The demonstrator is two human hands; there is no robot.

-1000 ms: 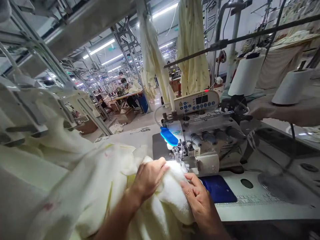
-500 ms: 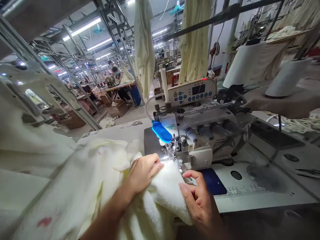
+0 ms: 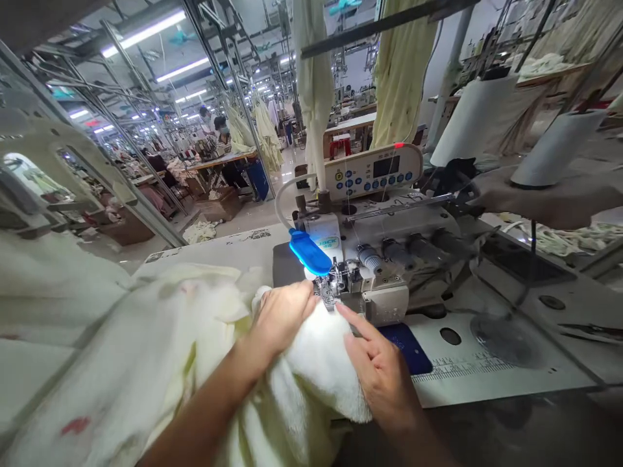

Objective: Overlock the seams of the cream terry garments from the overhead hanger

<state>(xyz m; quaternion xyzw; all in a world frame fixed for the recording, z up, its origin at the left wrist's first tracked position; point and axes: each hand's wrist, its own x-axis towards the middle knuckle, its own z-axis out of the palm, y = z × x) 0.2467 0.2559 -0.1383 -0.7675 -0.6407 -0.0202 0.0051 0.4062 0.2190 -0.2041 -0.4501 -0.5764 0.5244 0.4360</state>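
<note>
At the sewing machine [image 3: 384,259], the left hand [image 3: 282,318] pressed its closed fingers into the cream fleece [image 3: 318,366], while the right hand [image 3: 382,370], fingers apart, lay on it, so the fabric sat flat against the presser foot [image 3: 327,292].

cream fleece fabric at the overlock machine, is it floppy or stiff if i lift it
The cream fleecy fabric looks floppy: it slumps in soft folds around the left hand. It is probably light for its bulk, since the pile looks airy. Its fuzzy surface under the right hand should drag, not slip.
</note>
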